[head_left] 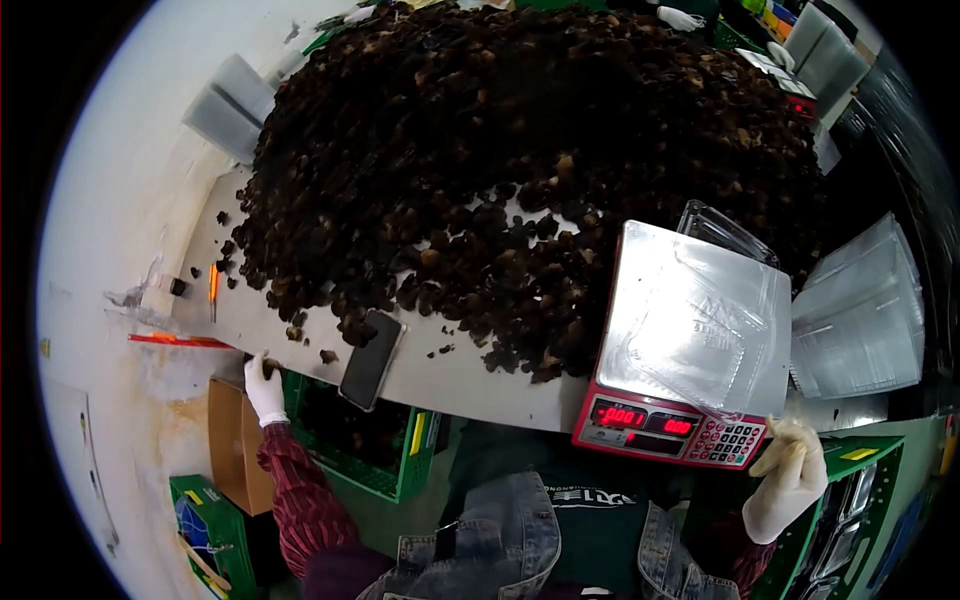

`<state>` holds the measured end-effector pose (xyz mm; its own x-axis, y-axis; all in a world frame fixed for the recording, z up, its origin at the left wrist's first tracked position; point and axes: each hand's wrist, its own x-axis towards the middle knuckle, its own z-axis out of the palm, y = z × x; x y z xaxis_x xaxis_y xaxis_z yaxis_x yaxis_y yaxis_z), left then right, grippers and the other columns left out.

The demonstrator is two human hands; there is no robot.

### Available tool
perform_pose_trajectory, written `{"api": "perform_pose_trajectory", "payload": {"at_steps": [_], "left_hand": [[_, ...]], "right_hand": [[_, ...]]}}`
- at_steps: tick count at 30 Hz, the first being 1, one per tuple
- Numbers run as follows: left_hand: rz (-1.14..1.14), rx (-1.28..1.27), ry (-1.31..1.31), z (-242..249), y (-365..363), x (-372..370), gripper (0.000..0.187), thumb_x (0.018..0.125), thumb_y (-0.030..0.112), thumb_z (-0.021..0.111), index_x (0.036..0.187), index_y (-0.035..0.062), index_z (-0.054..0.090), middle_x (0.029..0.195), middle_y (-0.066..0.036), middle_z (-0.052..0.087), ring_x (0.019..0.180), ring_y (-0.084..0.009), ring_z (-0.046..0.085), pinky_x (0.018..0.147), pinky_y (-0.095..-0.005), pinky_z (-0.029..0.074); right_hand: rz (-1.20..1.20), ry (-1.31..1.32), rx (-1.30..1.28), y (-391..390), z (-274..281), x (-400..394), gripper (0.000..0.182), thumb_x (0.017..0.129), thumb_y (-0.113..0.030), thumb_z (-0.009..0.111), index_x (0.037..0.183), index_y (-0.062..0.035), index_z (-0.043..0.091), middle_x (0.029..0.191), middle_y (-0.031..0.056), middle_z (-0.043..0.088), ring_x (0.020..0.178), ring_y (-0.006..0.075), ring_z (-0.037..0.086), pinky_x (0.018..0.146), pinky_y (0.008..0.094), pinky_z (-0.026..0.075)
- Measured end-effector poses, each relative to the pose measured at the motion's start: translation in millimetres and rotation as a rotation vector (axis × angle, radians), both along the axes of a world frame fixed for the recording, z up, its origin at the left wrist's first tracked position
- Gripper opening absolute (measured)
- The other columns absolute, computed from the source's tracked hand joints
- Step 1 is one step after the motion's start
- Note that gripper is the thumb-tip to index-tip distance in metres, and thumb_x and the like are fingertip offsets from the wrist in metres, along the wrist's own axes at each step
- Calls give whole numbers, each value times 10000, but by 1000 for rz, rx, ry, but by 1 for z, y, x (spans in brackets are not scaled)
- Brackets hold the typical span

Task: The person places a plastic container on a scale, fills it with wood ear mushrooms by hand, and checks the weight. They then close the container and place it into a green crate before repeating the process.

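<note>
I watch my gloved right hand (785,475) just beside the front corner of the red scale (655,432), fingers bent; I can't tell whether they grip anything. My gloved left hand (265,388) is at the table (480,385) edge, near the green crate (413,462), its fingers curled, their grip unclear to me. A phone (371,362) lies across that edge. On the scale's plate I make out a clear plastic piece (722,360); clear containers (862,320) stand stacked to the right. Beyond, dark, ruffled pieces (480,130) heap over the table, and past them I see another person's gloved hand (680,18).
</note>
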<state>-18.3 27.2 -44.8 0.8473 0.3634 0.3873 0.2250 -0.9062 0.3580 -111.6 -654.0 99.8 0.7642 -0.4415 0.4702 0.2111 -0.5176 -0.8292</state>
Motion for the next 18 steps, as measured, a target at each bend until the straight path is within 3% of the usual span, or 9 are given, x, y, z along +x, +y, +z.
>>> {"api": "perform_pose_trajectory", "payload": {"at_steps": [2,5,7,8,10,13,15,17,18], "left_hand": [[104,239,190,-8,11,-17,747,696,-46,655,1384,164,454,1230,-208,514,1103,-372,515,980,-395,414],[-94,110,-38,19,-93,8,454,767,40,660,1215,62,589,1238,-174,540,1173,-337,486,1013,-400,385],[-399,-107,-54,38,-205,27,288,786,74,661,1073,47,650,1137,-144,600,1091,-299,551,986,-383,419],[-625,-157,-167,27,-245,35,273,738,83,688,1006,40,658,1093,-141,607,1050,-305,566,927,-388,449],[-1025,9,-180,24,-322,52,370,637,157,733,981,57,641,1083,-140,595,1023,-306,568,834,-430,453],[-1224,82,-42,13,-405,54,340,756,233,686,1072,117,637,1220,-121,558,1179,-323,495,1039,-490,323],[-1199,169,-54,7,-426,66,315,773,227,659,1070,125,632,1201,-110,562,1176,-290,494,1022,-468,332],[-1214,221,-101,-16,-421,87,304,760,184,649,1059,136,627,1107,-83,585,1083,-257,539,915,-428,405],[-1178,215,-109,-22,-416,97,289,747,130,630,1036,144,627,975,-45,580,925,-219,572,754,-377,452]], "right_hand": [[-125,108,96,-3,-1,0,278,977,-177,505,906,58,636,507,4,478,463,57,429,720,261,498],[-201,125,134,-5,-3,2,254,981,-137,494,907,63,633,528,-2,472,473,41,421,760,269,508],[-204,101,124,0,-4,4,235,981,-108,488,909,60,635,530,-9,470,473,37,412,707,237,488],[-188,97,118,3,-4,4,238,980,-114,493,906,60,638,539,-5,482,473,39,413,669,222,467],[-183,134,105,7,-3,1,233,974,-110,508,895,59,649,581,8,521,473,43,421,582,201,410],[-211,218,114,11,4,-2,220,965,-103,525,891,62,652,618,16,546,473,44,426,549,203,377],[-198,222,98,5,3,-8,211,962,-95,530,890,66,646,617,15,534,479,43,416,558,196,384],[-231,202,59,-2,-1,-11,216,965,-92,524,882,68,643,601,10,509,486,42,401,566,184,378],[-258,218,71,-2,0,-12,218,967,-89,520,871,67,638,589,7,486,490,37,385,581,180,388]]}}
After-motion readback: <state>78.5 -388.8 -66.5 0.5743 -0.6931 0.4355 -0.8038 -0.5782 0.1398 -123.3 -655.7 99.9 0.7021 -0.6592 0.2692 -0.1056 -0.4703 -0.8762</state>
